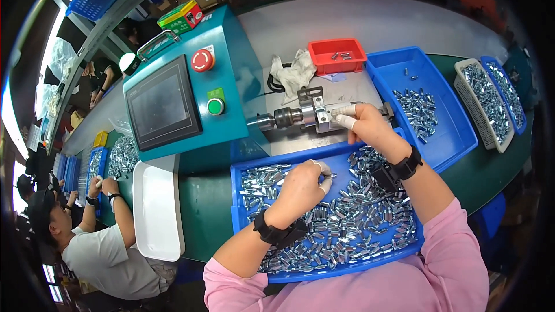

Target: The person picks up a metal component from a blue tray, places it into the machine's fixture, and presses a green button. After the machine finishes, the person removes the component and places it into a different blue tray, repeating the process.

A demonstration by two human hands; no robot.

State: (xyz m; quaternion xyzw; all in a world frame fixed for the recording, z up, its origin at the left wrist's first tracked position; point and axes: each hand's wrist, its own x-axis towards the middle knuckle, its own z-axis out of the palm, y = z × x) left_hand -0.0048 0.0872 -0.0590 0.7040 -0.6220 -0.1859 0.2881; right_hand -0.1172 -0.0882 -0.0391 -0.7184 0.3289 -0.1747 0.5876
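My left hand [302, 186] is over a blue tray [236, 208] heaped with small shiny metal sleeves [347, 228]. Its fingers, tipped with white finger cots, pinch together, and a small metal sleeve [335, 175] shows at the fingertips. Farther off, my right hand [370, 129] is at the metal clamping fixture [319, 113] of a teal bench machine [231, 63]. White cots cover its thumb and index finger too, which close against the fixture; whatever they hold is hidden. To the left of the fixture, a chuck [285, 118] on the machine's spindle faces it.
A red bin [337, 56] and white cloth [292, 77] lie behind the fixture. On the right are a blue bin [454, 133] and a white basket [485, 104] with metal parts. A white tray [157, 251] stands left; beyond it a co-worker [110, 260] handles parts.
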